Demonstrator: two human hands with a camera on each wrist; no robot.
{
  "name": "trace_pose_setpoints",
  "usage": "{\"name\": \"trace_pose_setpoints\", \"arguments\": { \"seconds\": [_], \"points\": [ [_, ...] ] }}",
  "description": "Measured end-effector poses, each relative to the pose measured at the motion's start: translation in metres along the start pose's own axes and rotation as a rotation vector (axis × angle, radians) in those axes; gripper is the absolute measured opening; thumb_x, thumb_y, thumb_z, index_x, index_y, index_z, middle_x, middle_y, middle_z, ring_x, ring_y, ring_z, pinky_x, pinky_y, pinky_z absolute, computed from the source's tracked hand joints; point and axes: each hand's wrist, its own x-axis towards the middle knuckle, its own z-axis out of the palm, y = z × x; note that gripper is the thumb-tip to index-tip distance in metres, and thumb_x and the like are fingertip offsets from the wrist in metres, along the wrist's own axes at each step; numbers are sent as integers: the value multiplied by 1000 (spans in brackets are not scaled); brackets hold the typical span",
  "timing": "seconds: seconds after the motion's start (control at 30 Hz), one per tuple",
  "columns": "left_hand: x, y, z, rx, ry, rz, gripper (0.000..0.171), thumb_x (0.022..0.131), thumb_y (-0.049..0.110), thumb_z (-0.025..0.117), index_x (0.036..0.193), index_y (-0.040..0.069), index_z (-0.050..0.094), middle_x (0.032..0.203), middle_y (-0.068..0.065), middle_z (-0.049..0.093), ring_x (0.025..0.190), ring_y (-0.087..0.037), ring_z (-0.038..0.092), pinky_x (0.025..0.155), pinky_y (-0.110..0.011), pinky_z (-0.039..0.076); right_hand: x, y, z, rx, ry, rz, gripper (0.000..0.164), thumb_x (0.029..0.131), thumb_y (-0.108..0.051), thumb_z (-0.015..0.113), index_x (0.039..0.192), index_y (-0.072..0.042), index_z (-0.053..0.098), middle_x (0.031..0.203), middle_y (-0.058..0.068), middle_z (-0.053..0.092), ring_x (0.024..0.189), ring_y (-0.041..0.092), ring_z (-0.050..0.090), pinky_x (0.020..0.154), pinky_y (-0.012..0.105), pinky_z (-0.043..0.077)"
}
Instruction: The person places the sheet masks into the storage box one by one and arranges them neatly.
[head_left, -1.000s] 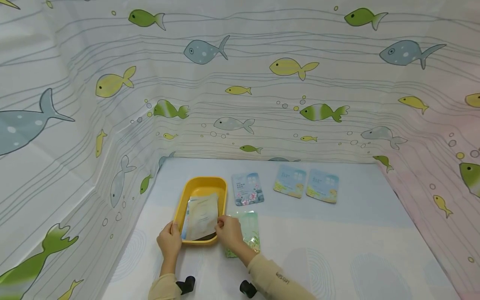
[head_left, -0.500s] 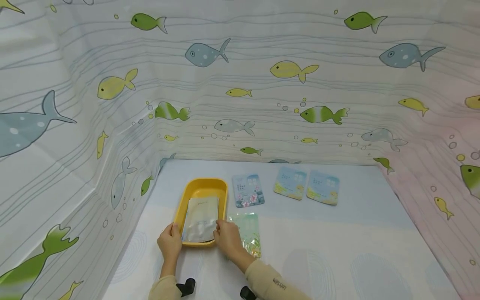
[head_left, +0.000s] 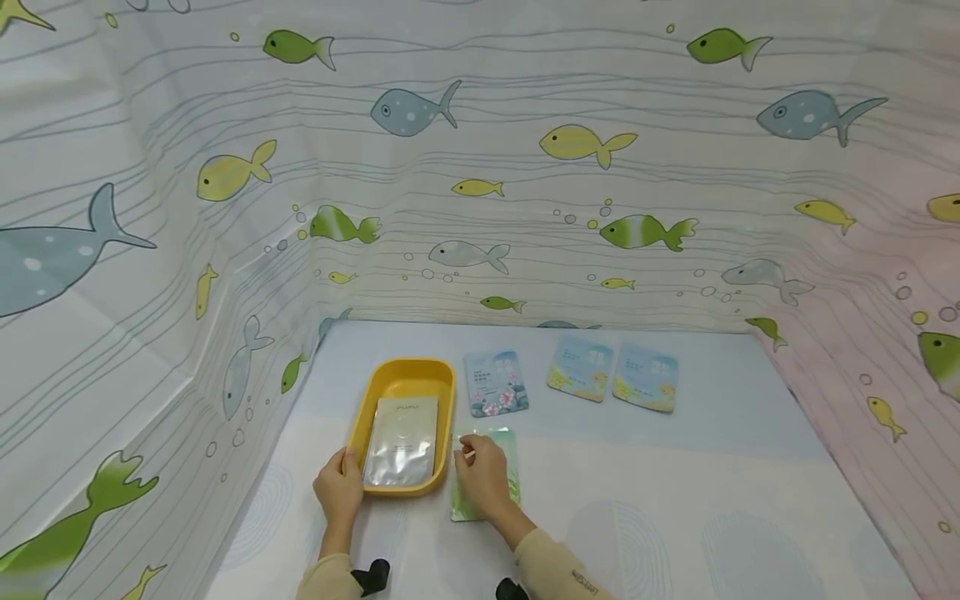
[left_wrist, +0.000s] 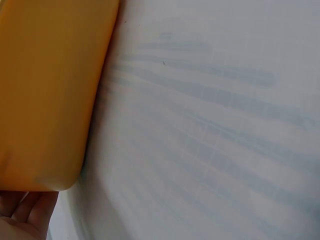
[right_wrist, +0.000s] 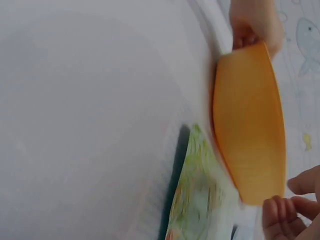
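Note:
In the head view, my left hand point(head_left: 339, 487) grips the near left rim of a yellow plastic tray point(head_left: 412, 382). Its fingers point(left_wrist: 37, 207) show at the end of the tray in the left wrist view. Inside the tray lies a beige and silver sachet point(head_left: 402, 442), flat, covering whatever is under it. My right hand point(head_left: 482, 475) is over a green face-mask style sachet point(head_left: 462, 504) just right of the tray. That hand's fingers are loosely bent, and in the right wrist view the thumb point(right_wrist: 305, 180) stands apart from the fingertips with nothing between them.
A blue sachet with pink flowers point(head_left: 497, 385) lies beyond the green one. Farther right are two blue and yellow sachets point(head_left: 580, 368) side by side. Fish-patterned cloth walls point(head_left: 525, 208) rise at the back and both sides of the white table point(head_left: 720, 467).
The beige and silver sachet has settled flat in the tray. My right hand has let go and moved right, off the tray's rim and over the green sachet. The left hand keeps its hold.

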Motion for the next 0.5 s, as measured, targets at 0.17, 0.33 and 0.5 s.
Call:
{"name": "trace_pose_setpoints", "arguments": {
  "seconds": [0.17, 0.33, 0.5],
  "points": [
    [-1, 1, -1, 4, -3, -2, 21, 89, 1, 52, 97, -13, 65, 94, -32, 64, 89, -53, 59, 78, -59, 44, 1, 12, -22, -155, -71, 165, 21, 78, -8, 72, 96, 3, 68, 77, 7, 63, 65, 17, 60, 57, 31, 49],
    [-1, 0, 0, 7, -10, -9, 21, 89, 1, 52, 98, -13, 65, 95, -32, 64, 90, -53, 59, 79, -59, 44, -1, 27, -37, -271, -153, 312, 29, 79, -14, 71, 102, 3, 65, 85, 12, 62, 75, 28, 61, 62, 40, 51],
    [-1, 0, -1, 3, -13, -8, 21, 89, 1, 52, 97, -13, 65, 95, -32, 64, 90, -53, 59, 80, -59, 44, -4, 36, -45, -306, -236, 418, 35, 78, -14, 72, 104, 8, 61, 88, 20, 60, 75, 35, 61, 60, 45, 51]
  ]
}}
